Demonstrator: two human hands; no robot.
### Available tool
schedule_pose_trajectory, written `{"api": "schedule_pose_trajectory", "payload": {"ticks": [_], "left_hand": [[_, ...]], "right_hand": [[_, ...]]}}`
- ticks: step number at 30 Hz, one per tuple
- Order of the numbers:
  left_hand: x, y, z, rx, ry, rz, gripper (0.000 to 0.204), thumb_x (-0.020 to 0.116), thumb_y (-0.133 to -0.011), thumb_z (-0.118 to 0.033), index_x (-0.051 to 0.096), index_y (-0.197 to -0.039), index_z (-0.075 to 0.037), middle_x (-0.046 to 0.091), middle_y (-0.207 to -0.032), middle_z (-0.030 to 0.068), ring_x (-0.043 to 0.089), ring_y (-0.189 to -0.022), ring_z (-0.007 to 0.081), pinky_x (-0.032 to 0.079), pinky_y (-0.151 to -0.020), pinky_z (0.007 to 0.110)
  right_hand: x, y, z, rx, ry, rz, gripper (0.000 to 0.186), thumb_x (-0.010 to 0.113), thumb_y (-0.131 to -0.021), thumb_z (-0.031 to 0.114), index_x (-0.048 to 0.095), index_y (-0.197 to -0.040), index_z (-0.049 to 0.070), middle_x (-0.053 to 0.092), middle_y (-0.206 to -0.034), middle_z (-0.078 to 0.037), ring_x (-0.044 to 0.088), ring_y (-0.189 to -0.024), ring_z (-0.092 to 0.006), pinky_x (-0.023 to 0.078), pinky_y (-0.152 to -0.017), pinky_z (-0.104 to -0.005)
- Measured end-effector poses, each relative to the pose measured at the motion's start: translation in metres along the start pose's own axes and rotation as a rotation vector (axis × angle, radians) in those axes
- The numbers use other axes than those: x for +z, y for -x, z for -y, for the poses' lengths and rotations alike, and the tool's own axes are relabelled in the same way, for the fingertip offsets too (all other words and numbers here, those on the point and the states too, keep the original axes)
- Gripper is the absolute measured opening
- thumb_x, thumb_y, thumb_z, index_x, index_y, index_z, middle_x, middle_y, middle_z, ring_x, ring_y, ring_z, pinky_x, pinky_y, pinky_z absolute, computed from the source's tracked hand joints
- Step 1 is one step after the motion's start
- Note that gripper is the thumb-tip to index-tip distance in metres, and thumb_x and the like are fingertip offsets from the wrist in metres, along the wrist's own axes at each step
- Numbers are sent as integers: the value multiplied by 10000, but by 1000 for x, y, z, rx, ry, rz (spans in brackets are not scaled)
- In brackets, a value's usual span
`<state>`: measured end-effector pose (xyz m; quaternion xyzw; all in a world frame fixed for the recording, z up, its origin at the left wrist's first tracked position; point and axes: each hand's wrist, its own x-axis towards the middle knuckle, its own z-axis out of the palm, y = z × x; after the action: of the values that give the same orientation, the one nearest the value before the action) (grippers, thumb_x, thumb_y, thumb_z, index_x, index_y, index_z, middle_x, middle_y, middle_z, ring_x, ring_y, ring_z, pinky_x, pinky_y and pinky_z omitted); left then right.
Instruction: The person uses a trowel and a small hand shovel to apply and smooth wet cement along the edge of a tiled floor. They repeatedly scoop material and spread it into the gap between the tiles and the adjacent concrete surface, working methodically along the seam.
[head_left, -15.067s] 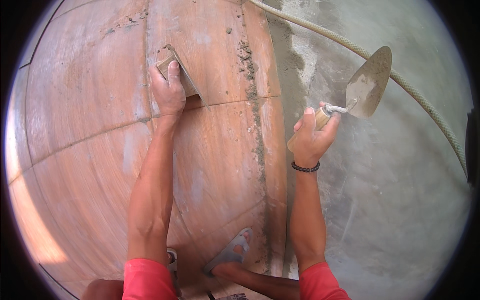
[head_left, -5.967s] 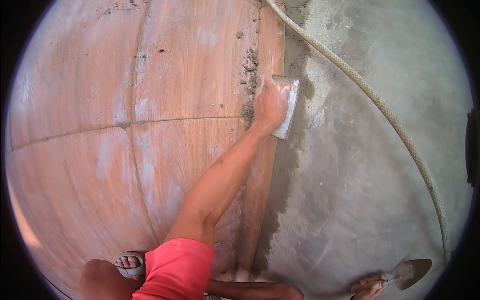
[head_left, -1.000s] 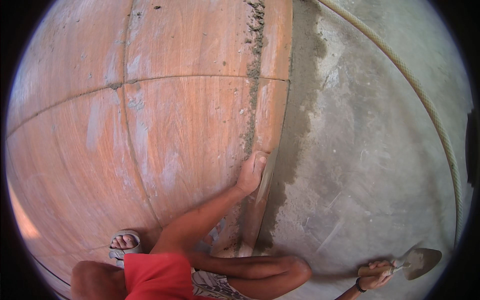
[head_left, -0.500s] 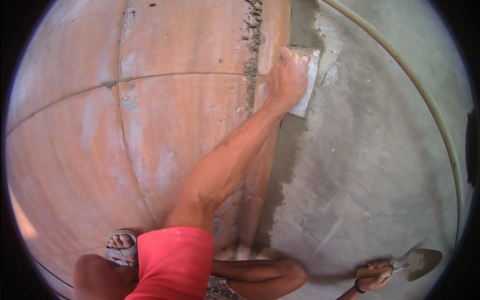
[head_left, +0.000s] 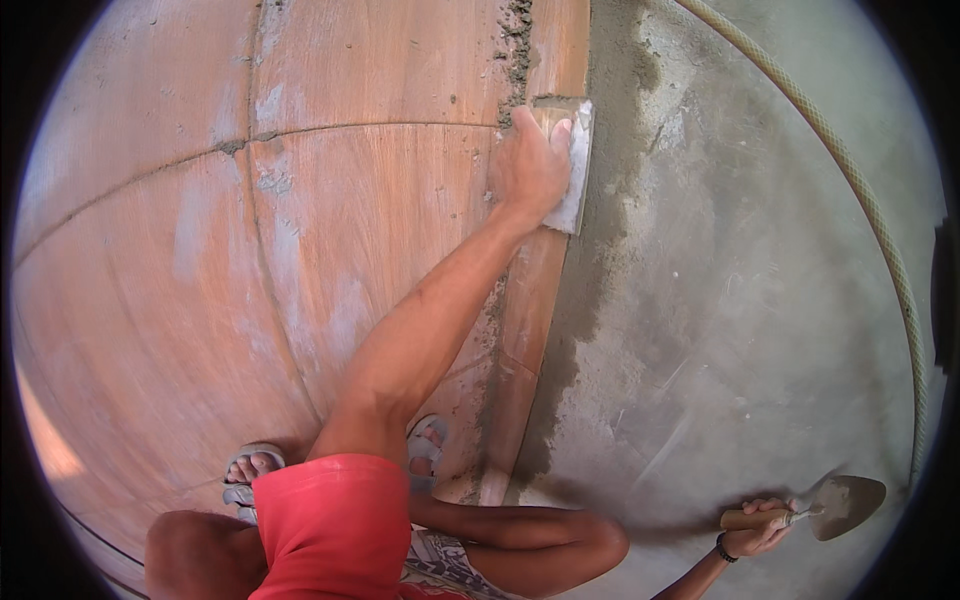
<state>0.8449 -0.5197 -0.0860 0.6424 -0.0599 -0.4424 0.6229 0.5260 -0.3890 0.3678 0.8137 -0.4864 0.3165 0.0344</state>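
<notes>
Now shifted leftward, left fingers (head_left: 559, 146) gripping float (head_left: 573, 195), over tile border (head_left: 530, 300)

Tile flr (head_left: 380, 210) w/ grit (head_left: 518, 45), conc. (head_left: 730, 330) w/ hose (head_left: 848, 165)

Bright, w/ fisheye distort. nr rim

Your left arm (head_left: 400, 350) reached up from the lower edge, its forearm slanting toward 1 o'clock. There your left grip (head_left: 535, 170) was clenched, its thumb (head_left: 563, 138) pointing to 12, the wrist (head_left: 520, 212) nearly straight. Your right forearm (head_left: 688, 581) entered at 5 o'clock, and your right grip (head_left: 758, 530) was curled closed at 4, fingers (head_left: 772, 505) bent.
</notes>
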Motion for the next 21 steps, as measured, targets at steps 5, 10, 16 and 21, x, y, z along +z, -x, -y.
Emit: {"api": "schedule_pose_trajectory", "payload": {"ticks": [5,10,16,21], "left_hand": [[36,22,11,-2,-83,25,433,557,-942,-324,393,-1105,42,613,-997,302,606,-930,471,460,-788,538],[58,175,64,9,-64,136,421,616,-913,-294,403,-1076,30,590,-927,298,587,-870,484,441,-754,548],[26,300,101,-17,178,498,436,575,-944,-301,433,-1202,21,593,-1018,271,590,-979,436,455,-856,464],[6,144,90,92,480,148,401,406,-1026,-339,501,-1083,47,557,-867,179,525,-823,227,443,-780,354]], "right_hand": [[4,0,-4,-49,34,-12,624,552,-924,402,400,-1278,-89,492,-792,-120,485,-546,-177,424,-464,-301],[3,0,-3,-35,19,-31,642,555,-923,398,391,-1301,-94,498,-801,-124,482,-572,-181,422,-481,-305],[-4,-1,-12,-27,24,3,637,551,-926,387,407,-1309,-103,492,-823,-117,485,-592,-186,420,-513,-304],[3,1,-2,-45,12,-28,603,521,-938,346,408,-1313,-113,494,-829,-123,483,-587,-187,420,-519,-305]]}}
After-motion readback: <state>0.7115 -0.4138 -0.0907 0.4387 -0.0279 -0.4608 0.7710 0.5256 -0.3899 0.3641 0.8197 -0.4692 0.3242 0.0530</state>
